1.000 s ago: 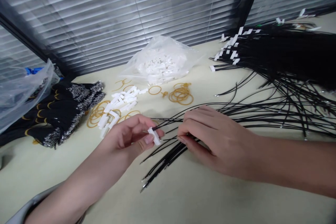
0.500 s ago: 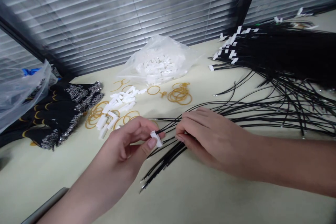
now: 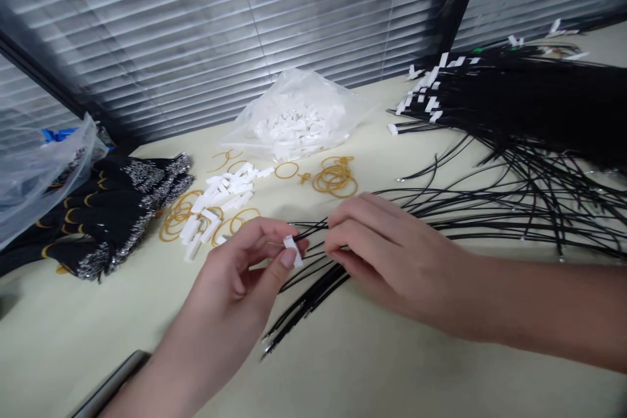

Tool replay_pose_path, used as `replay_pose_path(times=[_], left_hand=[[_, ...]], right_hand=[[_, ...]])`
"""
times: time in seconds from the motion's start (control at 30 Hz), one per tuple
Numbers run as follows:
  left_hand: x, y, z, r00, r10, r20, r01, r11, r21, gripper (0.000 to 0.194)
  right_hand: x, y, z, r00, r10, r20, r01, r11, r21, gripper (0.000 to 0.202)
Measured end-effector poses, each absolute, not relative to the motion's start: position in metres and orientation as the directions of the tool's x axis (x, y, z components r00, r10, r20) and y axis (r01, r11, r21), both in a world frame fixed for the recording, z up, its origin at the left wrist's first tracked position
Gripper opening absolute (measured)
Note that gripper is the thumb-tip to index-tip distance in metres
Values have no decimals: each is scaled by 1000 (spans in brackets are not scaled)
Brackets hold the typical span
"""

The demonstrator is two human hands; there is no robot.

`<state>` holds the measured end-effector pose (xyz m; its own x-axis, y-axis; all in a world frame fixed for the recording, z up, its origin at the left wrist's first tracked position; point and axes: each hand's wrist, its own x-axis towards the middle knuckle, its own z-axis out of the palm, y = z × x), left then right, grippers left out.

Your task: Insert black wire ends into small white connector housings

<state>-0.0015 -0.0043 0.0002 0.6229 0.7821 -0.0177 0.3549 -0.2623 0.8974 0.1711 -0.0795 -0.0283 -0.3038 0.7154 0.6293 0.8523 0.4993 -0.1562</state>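
Observation:
My left hand pinches a white plastic connector between thumb and fingers. Thin black wires run from the connector's far side toward my right hand. The right hand's fingers are pressed together around black wires a short way to the right of the connector; the fingertips are partly hidden. Below both hands, a bunch of loose black wires with bare metal terminals lies on the table.
White connectors and yellow rubber bands lie beyond my left hand. Behind them sits a clear bag of connectors. Banded black wire bundles rest at left. A large pile of wires with connectors fills the right back.
The connector in my left hand has turned slightly and shifted a little up and right. My right hand's fingers have moved slightly up and left along the wires.

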Motion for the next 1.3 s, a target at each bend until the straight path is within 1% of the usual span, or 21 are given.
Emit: replay_pose_path(times=[0.07, 0.13, 0.17, 0.23, 0.3, 0.37, 0.53, 0.63, 0.73, 0.8, 0.93, 1.0, 1.17, 1.23, 1.3], left_hand=[[-2, -1, -1, 632, 775, -2, 354, -287, 890, 8], [-3, 3, -2, 646, 763, -7, 364, -300, 882, 7], [-4, 4, -2, 652, 758, -12, 370, -305, 878, 7], [-5, 6, -3, 654, 757, -21, 390, -313, 866, 7], [-6, 7, -3, 648, 761, -21, 403, -320, 858, 6], [-6, 7, -3, 648, 761, -18, 404, -324, 856, 6], [-6, 8, -3, 654, 756, -35, 406, -311, 859, 5], [-5, 8, -3, 657, 753, -38, 413, -316, 854, 7], [-4, 8, -2, 665, 746, -40, 413, -322, 852, 8], [-3, 8, 0, 665, 745, -41, 412, -321, 853, 9], [-5, 8, 1, 658, 752, -45, 410, -307, 859, 11], [-6, 8, 1, 653, 756, -47, 418, -309, 854, 12], [-5, 9, 1, 654, 755, -35, 410, -316, 856, 10], [-5, 9, 1, 660, 751, -30, 396, -314, 863, 9], [-5, 9, 1, 671, 741, -28, 383, -314, 869, 9]], right_hand=[[175, -81, -20, -300, 667, 682, 850, 511, -125, 18], [180, -84, -10, -337, 690, 640, 843, 524, -121, 19], [183, -85, -6, -378, 725, 576, 839, 531, -119, 20], [188, -85, 0, -462, 796, 391, 839, 535, -99, 18], [192, -85, 0, -504, 833, 227, 849, 526, -47, 15], [194, -83, -6, -502, 848, 170, 860, 511, -7, 15], [194, -80, -23, -506, 828, 242, 855, 518, 17, 18], [195, -82, -21, -516, 824, 233, 849, 528, 16, 17], [195, -84, -15, -527, 822, 217, 841, 542, -12, 15], [194, -85, -11, -524, 826, 210, 837, 545, -53, 16], [190, -83, -10, -485, 848, 212, 823, 525, -215, 14], [188, -82, -10, -466, 856, 225, 813, 515, -272, 10], [183, -83, -2, -441, 871, 216, 810, 489, -323, 13], [180, -86, 0, -404, 892, 204, 819, 452, -354, 12], [177, -89, -2, -369, 907, 203, 836, 419, -353, 11]])
